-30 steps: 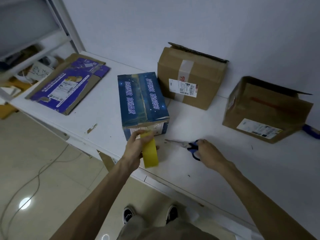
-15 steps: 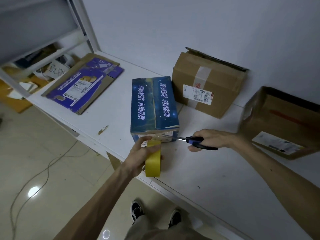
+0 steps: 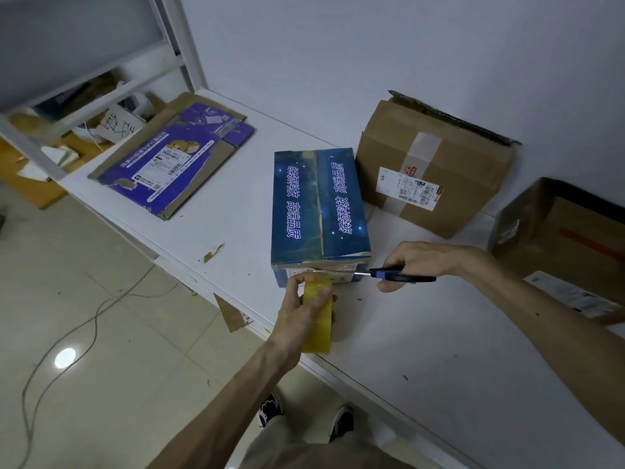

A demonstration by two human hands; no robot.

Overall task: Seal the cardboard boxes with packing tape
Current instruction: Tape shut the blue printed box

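A blue printed cardboard box (image 3: 318,204) stands on the white table (image 3: 422,333), its top flaps closed with tape along the seam. My left hand (image 3: 301,313) grips a yellow roll of packing tape (image 3: 318,319) just in front of the box's near face, with the tape running up to the box. My right hand (image 3: 416,262) holds blue-handled scissors (image 3: 389,275); the blades point left along the box's near face, at the tape above the roll.
Two brown cardboard boxes lie on their sides, one (image 3: 436,167) behind the blue box, one (image 3: 568,238) at the right. A flattened purple box (image 3: 172,164) lies at the table's left end. Shelves with clutter (image 3: 84,113) stand further left. A cable (image 3: 84,326) runs across the floor.
My right hand picked the scissors up off the table and brought their blades to the tape at the box's near face. My left hand kept the roll in front of the box.
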